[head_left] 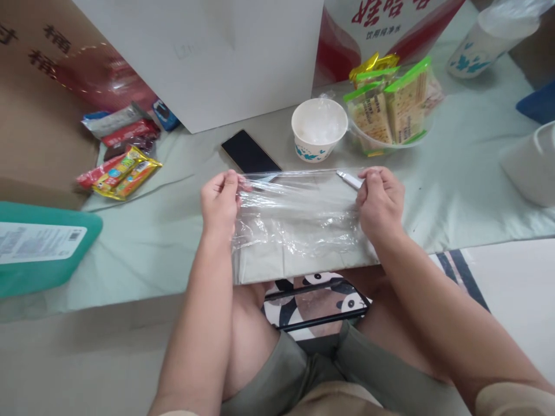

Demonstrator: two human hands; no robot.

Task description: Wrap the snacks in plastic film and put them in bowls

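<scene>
Film (299, 222) held btwn both hands, nr side of cup (314, 151)

Far L of cup: green jug (89, 231) w/ white label. Then pile of packs (125, 179), red, yellow & silver, well L of cup. L hand (219, 199), nr side & L of cup: fingers curled tight, thumb pressed on forefinger, film's top L corner pinched there. White box (251, 52) stands behind cup & to its L. Phone (251, 151), dark screen up, just L of cup. Film itself, directly nr side of cup: clear, thin, glossy; top edge drawn almost straight btwn fists, fine stretch lines below it, lower part crumpled & looser w/ bright glints. Cloth (459, 190) under cup shows thru it. Slim white tool (347, 178), type unclear, nr side & R of cup. R hand (381, 199), farther R of cup: also closed, thumb on bent forefinger, gripping film's top R corner. Bowl (420, 141) of snacks (373, 115) just R of cup; can't tell if touching. 2nd paper cup (470, 58) farther R & behind. White bin (531, 173) far R of cup, partly out of view.
</scene>
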